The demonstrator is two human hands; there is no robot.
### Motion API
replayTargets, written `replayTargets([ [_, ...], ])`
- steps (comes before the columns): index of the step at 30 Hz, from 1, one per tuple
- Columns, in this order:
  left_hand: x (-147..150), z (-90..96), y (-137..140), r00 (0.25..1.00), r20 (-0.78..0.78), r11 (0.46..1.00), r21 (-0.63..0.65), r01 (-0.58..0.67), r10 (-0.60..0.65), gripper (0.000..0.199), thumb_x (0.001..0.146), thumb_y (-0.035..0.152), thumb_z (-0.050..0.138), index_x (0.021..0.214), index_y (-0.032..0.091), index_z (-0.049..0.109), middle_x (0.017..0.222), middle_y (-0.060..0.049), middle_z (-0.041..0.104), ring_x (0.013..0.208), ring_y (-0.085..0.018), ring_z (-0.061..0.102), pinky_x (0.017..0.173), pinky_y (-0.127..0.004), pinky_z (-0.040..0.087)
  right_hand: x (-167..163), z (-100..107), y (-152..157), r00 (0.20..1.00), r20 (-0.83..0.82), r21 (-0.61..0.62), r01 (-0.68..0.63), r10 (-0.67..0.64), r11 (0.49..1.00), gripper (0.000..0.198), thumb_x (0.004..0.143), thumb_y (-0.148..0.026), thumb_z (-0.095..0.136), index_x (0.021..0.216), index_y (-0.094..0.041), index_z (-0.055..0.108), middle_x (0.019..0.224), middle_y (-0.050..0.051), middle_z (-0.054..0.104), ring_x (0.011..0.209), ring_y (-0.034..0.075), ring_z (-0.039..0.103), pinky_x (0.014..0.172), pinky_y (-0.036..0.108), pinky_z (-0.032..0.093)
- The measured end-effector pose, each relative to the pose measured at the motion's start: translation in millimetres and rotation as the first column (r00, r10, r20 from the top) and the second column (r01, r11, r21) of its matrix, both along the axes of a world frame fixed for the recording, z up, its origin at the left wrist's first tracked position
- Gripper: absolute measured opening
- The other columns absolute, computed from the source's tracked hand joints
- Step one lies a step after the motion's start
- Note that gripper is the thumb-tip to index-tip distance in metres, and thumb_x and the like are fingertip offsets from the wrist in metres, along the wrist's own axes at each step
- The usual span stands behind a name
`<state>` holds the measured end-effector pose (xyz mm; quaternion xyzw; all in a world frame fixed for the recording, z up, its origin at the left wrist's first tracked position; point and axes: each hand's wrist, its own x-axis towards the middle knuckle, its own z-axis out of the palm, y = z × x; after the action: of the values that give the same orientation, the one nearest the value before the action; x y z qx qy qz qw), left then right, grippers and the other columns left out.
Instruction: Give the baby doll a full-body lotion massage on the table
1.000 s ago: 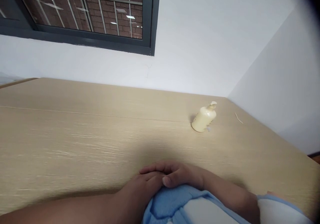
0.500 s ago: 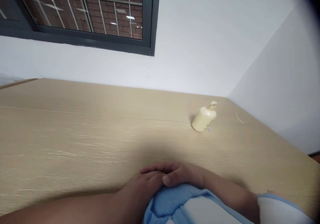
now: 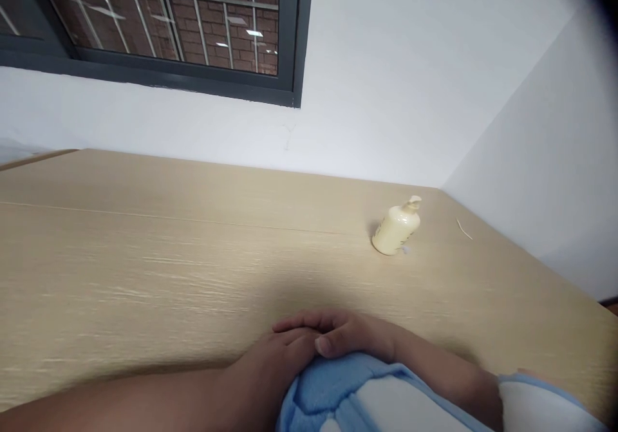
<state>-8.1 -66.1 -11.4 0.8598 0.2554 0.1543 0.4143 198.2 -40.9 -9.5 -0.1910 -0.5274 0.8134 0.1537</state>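
**Right hand (image 3: 350, 335) laid over left hand (image 3: 270, 358) on a pale, wood-grained bench (image 3: 183, 258)**

We see the person's two bare hands together at the near side of the bench. The right hand's grip is loose, its fingers fairly straight across the back of the left hand's fingers and its thumb set apart from them, resting on the left hand. The left hand's fingers are partly covered, so we cannot tell how far its grip is curled or whether anything lies under it. Just below the hands we find soft blue-and-white cloth (image 3: 338, 384).

Beyond the hands and to their right, well apart from both, a glossy pale-yellow bottle with a pump top (image 3: 396, 229) stands on the bench, slanting rightward in our view. Farther right lies a thin, curved, pale strand (image 3: 464, 229). Behind the bench we see a white wall (image 3: 386, 78) and a dark-grey-framed window (image 3: 292, 52).
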Motion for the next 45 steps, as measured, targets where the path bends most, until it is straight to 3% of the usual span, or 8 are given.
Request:
replayTargets([
  [17,1.2,-0.4,1.4,0.999,-0.038,0.999,-0.029,-0.024,0.022,0.066,0.067,0.043,0.075,0.128,0.027,0.058,0.131,-0.004,0.064,0.123,-0.028,0.058,0.108,-0.039,0.043,1.6,-3.6,1.6,1.000,-0.008,-0.014,-0.005,0.005,1.000,0.064,0.084,-0.038,0.067,0.141,-0.015,0.050,0.147,0.012,0.049,0.140,0.029,0.041,0.117,0.043,0.025],
  [36,0.2,-0.9,-1.4,1.000,-0.019,1.000,-0.016,-0.020,0.019,0.074,0.066,0.048,0.074,0.133,0.026,0.054,0.137,-0.007,0.059,0.126,-0.032,0.054,0.108,-0.046,0.041,-0.4,-4.5,1.2,1.000,-0.001,-0.004,0.012,-0.012,1.000,0.068,0.081,-0.042,0.070,0.141,-0.016,0.052,0.146,0.012,0.051,0.139,0.031,0.041,0.117,0.043,0.026],
  [45,0.9,0.6,2.0,1.000,-0.014,1.000,-0.013,-0.005,0.005,0.072,0.065,0.048,0.074,0.131,0.026,0.055,0.134,-0.007,0.062,0.124,-0.030,0.057,0.108,-0.042,0.042,-0.1,-5.8,2.6,1.000,-0.011,-0.020,0.010,-0.010,1.000,0.067,0.080,-0.040,0.071,0.140,-0.016,0.052,0.145,0.013,0.051,0.140,0.033,0.041,0.117,0.044,0.026],
])
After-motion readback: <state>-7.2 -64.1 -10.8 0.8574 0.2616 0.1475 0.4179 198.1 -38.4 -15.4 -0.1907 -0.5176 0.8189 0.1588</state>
